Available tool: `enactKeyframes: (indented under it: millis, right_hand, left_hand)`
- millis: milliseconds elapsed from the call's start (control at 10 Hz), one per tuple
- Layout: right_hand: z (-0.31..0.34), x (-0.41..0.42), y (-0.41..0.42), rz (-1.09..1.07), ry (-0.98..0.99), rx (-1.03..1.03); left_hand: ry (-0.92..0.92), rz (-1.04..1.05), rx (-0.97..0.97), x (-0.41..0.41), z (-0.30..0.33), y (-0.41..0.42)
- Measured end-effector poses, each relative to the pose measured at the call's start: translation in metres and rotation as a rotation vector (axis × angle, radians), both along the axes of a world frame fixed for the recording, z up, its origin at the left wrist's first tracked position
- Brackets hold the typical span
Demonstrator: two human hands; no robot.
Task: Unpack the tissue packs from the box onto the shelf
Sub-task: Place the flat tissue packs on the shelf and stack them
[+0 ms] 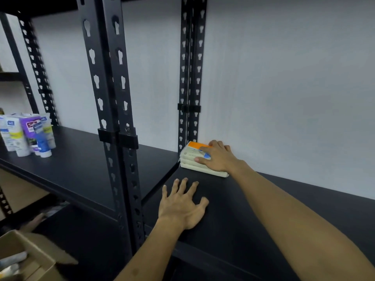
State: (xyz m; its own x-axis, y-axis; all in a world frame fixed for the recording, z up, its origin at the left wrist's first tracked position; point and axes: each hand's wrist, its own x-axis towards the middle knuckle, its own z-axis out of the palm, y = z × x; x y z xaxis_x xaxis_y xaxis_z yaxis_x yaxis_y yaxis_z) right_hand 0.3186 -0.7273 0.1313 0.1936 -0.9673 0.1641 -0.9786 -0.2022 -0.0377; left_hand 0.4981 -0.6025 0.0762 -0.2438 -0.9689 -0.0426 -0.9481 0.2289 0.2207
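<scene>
A small stack of beige tissue packs, the top one with an orange band, lies at the back left corner of the black shelf, against the white wall. My right hand rests on top of the stack with fingers spread flat, thumb along its front side. My left hand lies flat on the bare shelf board in front of the stack, fingers splayed, holding nothing. The cardboard box stands open at the bottom left, below shelf level, with pale packs blurred inside.
Black slotted uprights divide this shelf from the neighbouring one on the left, where several tubes and cartons of toiletries stand. A second pair of uprights runs up the wall right behind the stack.
</scene>
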Motion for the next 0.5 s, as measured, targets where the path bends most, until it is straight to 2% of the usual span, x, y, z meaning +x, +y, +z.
enactKeyframes:
  millis: [200,300,500]
  right_hand:
    - [0.009,0.008,0.0,-0.024,0.097,-0.014]
    - [0.005,0.007,0.006,0.032,0.085,-0.136]
    - [-0.001,0.004,0.01,0.083,0.056,-0.078]
  left_hand:
    - [0.004,0.006,-0.005,-0.001,-0.001,0.0]
    - [-0.003,0.009,-0.007,-0.001,-0.002,0.0]
    - [-0.014,0.01,-0.006,-0.001,0.0,0.001]
